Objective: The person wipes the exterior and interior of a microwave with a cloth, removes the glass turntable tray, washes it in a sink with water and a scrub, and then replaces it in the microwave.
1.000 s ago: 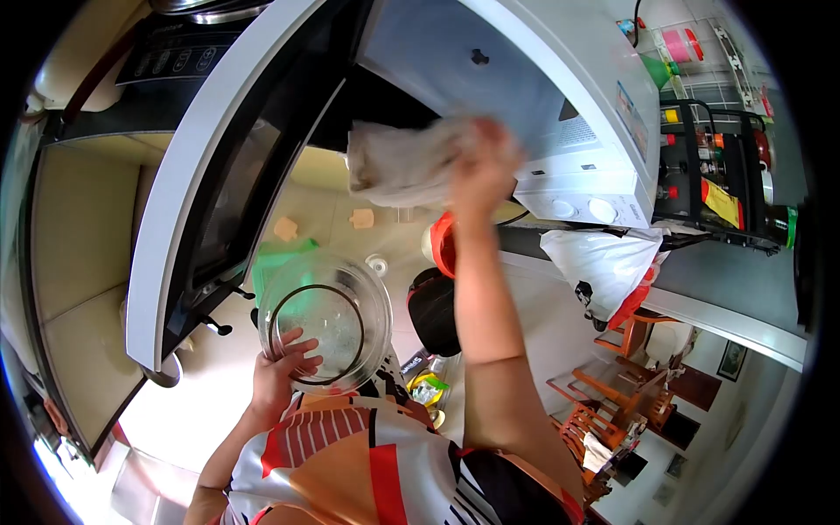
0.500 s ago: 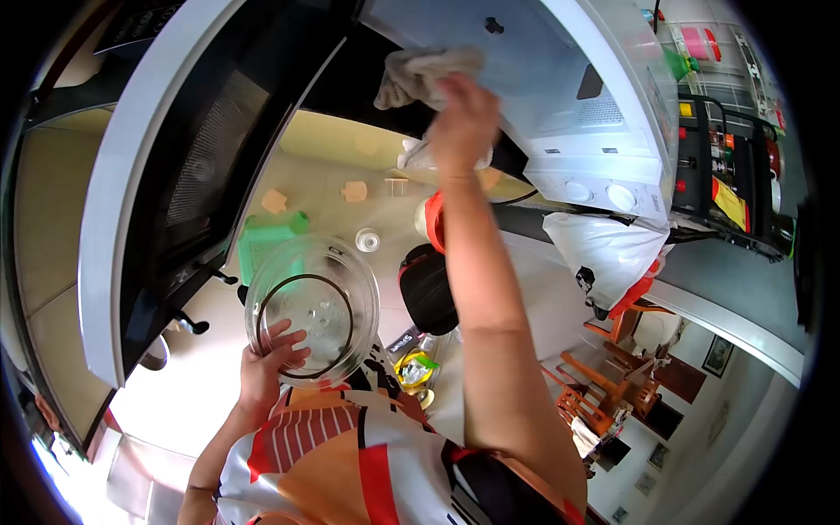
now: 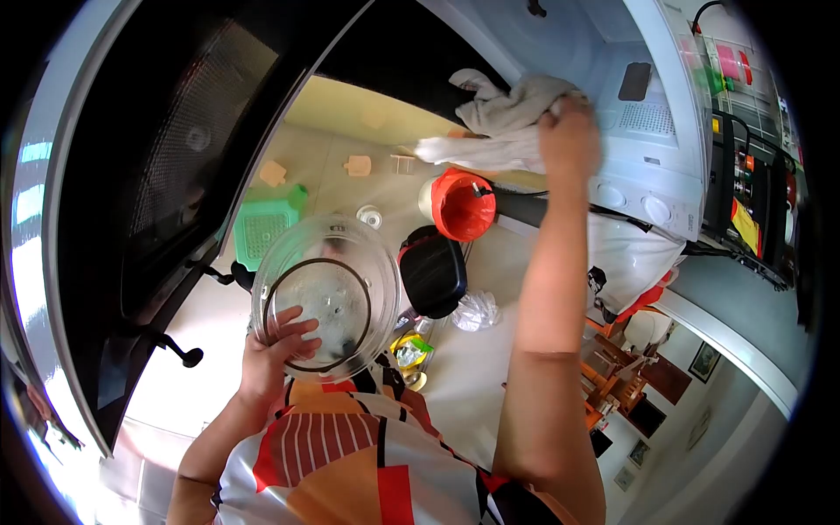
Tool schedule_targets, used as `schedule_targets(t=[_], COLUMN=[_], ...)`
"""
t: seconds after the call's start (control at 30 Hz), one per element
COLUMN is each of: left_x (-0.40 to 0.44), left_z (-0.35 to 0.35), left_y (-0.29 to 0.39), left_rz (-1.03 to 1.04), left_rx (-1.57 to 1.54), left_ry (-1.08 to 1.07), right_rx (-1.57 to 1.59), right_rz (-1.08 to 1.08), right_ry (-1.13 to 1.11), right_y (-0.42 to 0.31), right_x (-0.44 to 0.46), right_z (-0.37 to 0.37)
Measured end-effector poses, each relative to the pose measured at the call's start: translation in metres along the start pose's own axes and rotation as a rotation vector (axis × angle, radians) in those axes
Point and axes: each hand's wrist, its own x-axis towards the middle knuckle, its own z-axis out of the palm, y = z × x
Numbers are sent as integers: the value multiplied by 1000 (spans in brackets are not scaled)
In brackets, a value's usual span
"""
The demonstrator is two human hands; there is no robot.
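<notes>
My left hand [image 3: 273, 352] grips the near edge of a round clear glass plate [image 3: 372, 271] with a dark ring on it; the fingers show on its lower left part. My right arm reaches out to the open microwave [image 3: 658, 164]. In my right hand [image 3: 573, 144] is a bunched grey cloth [image 3: 516, 109], pressed at the front edge of the microwave's cavity near the knobs. Below it hangs a white cloth [image 3: 481, 152]. The microwave door [image 3: 188, 140] stands wide open on the left.
Beneath are a red-lined bin [image 3: 468, 206], a black container [image 3: 433, 273], a green plastic basket [image 3: 262, 232] and a clear plastic bag [image 3: 476, 311]. A white bag [image 3: 626, 254] hangs under the microwave. To the right stands a black rack [image 3: 744, 192] with bottles.
My right hand has moved right with the grey cloth, from the far side of the microwave opening towards its knob side. My left hand still holds the glass plate. The view has shifted slightly.
</notes>
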Motion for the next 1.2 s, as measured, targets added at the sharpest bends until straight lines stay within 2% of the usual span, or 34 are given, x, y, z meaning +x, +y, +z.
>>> schedule_targets(t=[0.03,0.1,0.17,0.23,0.3,0.37,0.47,0.5,0.57,0.7,0.8,1.03,1.13,1.2], left_x=[2,3,7,12,16,17,23,26,32,37,39,34,31,29], left_z=[1,0,2,8,13,21,28,28,31,35,37,41,37,31], left_y=[0,0,-2,-3,-3,-1,3,1,-1,2,1,13,16,15], left_rz=[13,30,43,54,54,48,44,52,76,67,84,69,77,71], left_rx=[16,48,40,28,15,-35,-102,-109,-144,-168,-127,-122,-111,-119], left_ry=[7,30,50,73,103,115,108,109,115,151,178,147,112,72], right_rx=[80,82,-44,-234,-228,-36,55,-98,-152,258,346,121,8,-57], right_rz=[21,136,92,179,224,238,381,72,-155,-68,-123,-356,-390,-399], right_ry=[-1,195,321,240,147,34,-29,-5,47,-5,-56,-185,-252,-265], right_y=[3,-2,8,14,18,19,9,20,10,-59,-74,-23,-7,-2], right_x=[13,53,114,150,174,186,203,225,244,268,281,223,187,202], right_z=[-10,-28,-8,27,58,73,77,93,100,98,90,55,35,40])
